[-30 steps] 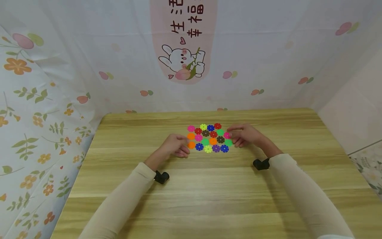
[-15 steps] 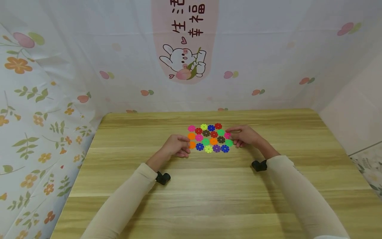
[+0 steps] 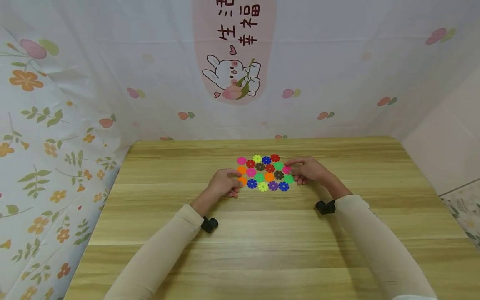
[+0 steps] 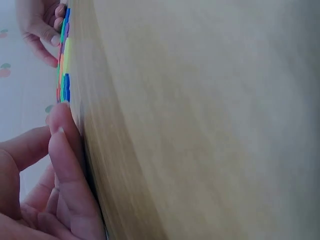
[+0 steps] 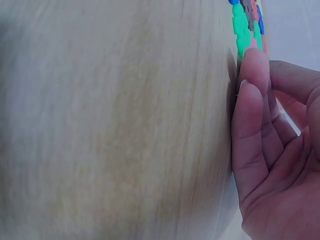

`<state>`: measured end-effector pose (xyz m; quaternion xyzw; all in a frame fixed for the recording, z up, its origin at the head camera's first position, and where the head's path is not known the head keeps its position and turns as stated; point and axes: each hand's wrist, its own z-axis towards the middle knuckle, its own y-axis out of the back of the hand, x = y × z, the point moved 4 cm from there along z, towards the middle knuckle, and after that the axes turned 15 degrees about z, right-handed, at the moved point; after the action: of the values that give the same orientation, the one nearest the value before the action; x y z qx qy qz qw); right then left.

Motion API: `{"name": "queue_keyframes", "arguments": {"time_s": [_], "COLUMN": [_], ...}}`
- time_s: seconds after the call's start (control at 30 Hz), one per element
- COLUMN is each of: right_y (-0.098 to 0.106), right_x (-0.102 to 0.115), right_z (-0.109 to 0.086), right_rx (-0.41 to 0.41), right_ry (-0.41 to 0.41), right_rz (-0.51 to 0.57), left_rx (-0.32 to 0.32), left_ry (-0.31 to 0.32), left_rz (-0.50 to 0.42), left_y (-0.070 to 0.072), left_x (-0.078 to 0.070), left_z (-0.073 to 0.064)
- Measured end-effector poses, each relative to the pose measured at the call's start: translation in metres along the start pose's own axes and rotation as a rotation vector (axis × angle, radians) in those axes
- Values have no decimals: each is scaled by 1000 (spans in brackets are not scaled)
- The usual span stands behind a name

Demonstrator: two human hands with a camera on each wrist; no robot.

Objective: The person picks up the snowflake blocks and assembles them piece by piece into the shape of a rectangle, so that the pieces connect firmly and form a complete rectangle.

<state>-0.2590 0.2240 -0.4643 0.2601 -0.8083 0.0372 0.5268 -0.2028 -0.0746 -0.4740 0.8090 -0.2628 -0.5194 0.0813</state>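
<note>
A flat block of colourful plastic snowflake discs [image 3: 273, 186] lies in rows on the wooden table in the head view. At its left end my left hand [image 3: 222, 183] rests on the table, its fingertips at an orange disc [image 3: 244, 181]; another orange disc [image 3: 241, 169] sits just above. On the opposite side, my right hand [image 3: 310, 171] has loosely bent fingers beside a pink disc [image 3: 287, 170] and a green disc [image 3: 288, 179]. In the right wrist view the fingertips [image 5: 256, 62] meet the edge of the green discs [image 5: 241, 30]. Neither hand visibly grips a disc.
The wooden table [image 3: 240, 250] spreads out in front of the discs. Behind it hangs a printed cloth [image 3: 157, 83], with a floral cloth [image 3: 48, 166] along the left. Each wrist carries a small black camera [image 3: 325, 207].
My left hand has shifted slightly right, and its thumb and index fingertips now sit closer over the orange discs. The right hand moved slightly left, then stayed. The discs keep their arrangement.
</note>
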Motion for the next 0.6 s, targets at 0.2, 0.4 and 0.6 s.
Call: {"name": "queue_keyframes", "arguments": {"time_s": [0.2, 0.4, 0.6], "right_y": [0, -1, -1], "right_x": [0, 0, 1], "right_z": [1, 2, 0], "right_rx": [-4, -18, -13], "right_ry": [-11, -17, -23], "right_rz": [2, -34, -26], "left_rx": [-72, -94, -95], "left_ry": [18, 26, 47], "left_rz": [104, 171, 168], "left_y": [-2, -4, -3], "left_x": [-7, -8, -8], "left_z": [-4, -5, -5]}}
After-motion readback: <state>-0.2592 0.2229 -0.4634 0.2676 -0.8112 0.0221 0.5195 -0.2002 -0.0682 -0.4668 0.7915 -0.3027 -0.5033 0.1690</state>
